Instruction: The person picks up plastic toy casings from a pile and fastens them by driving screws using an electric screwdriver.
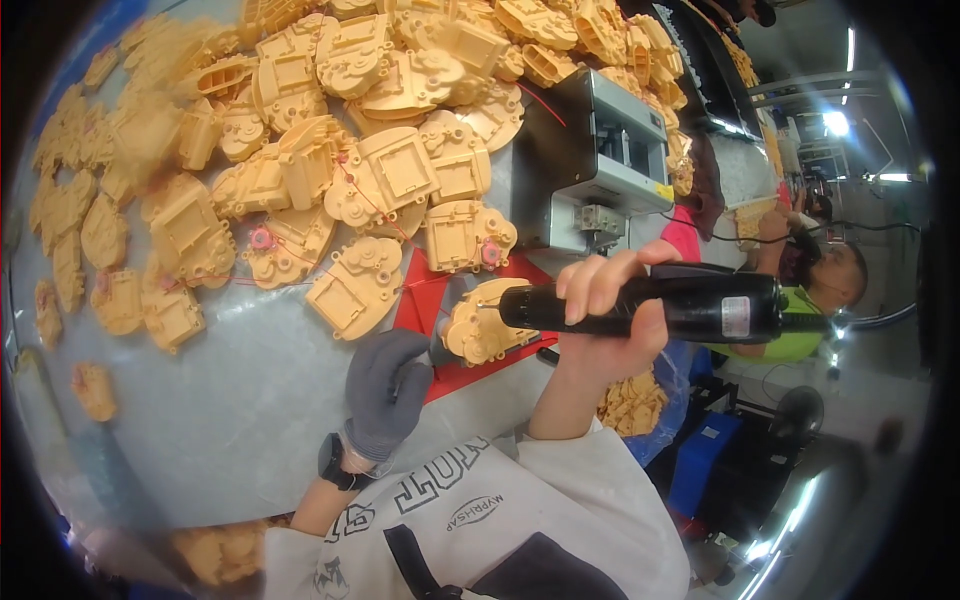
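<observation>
A black electric screwdriver point(650, 307) lies sideways in my bare right hand point(615, 305), with the fingers wrapped round its body. Its tip points left and reaches over a yellow plastic housing point(476, 322) with round bosses. That housing rests on a red fixture point(468, 378) at the table's front. Just left of the fixture is my left hand point(387, 385), in a grey glove. Its fingers are curled together, and whatever may be in them is hidden. Close by lie another yellow housing point(356, 287) and one with a small pink-red part point(470, 237).
A large heap of yellow housings point(390, 75) covers the far side of the grey table point(270, 370). Behind the fixture stands a black and silver machine point(600, 150). At right, a bag point(635, 405) holds small yellow parts. A person in a bright green top point(785, 340) sits farther right.
</observation>
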Motion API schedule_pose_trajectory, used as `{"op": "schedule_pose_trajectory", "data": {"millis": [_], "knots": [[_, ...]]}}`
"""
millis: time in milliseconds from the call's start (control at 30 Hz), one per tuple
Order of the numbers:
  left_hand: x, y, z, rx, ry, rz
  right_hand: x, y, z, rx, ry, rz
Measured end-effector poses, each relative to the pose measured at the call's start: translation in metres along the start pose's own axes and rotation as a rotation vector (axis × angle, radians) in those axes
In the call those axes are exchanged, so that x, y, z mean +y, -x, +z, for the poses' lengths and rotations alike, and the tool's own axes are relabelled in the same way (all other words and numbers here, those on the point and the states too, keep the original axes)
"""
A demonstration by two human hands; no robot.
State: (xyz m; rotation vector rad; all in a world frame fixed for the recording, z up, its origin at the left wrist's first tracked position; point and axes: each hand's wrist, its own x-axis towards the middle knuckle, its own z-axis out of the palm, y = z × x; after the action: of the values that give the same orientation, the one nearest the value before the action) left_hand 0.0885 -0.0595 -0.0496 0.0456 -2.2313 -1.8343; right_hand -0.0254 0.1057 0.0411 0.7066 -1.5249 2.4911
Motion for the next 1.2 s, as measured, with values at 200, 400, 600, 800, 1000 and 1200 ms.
{"op": "schedule_pose_trajectory", "data": {"millis": [200,400,600,800,1000,1200], "knots": [[0.0,-0.002,0.0,-0.006,0.004,0.019,-0.002,-0.001,-0.001,-0.014,-0.009,-0.018],[0.0,-0.001,0.001,-0.008,-0.001,0.017,0.0,-0.001,-0.001,0.004,0.018,-0.019],[-0.001,-0.001,0.001,-0.013,0.008,0.005,0.001,-0.001,0.002,0.003,0.054,-0.029],[0.001,-0.002,-0.001,-0.014,0.006,0.006,0.002,-0.002,0.008,-0.008,0.064,-0.033],[0.001,-0.002,0.0,-0.007,0.021,-0.004,0.002,-0.001,0.009,-0.032,0.073,-0.046],[0.0,-0.001,0.0,-0.013,0.032,-0.006,0.001,-0.001,0.009,-0.009,0.079,-0.049]]}}
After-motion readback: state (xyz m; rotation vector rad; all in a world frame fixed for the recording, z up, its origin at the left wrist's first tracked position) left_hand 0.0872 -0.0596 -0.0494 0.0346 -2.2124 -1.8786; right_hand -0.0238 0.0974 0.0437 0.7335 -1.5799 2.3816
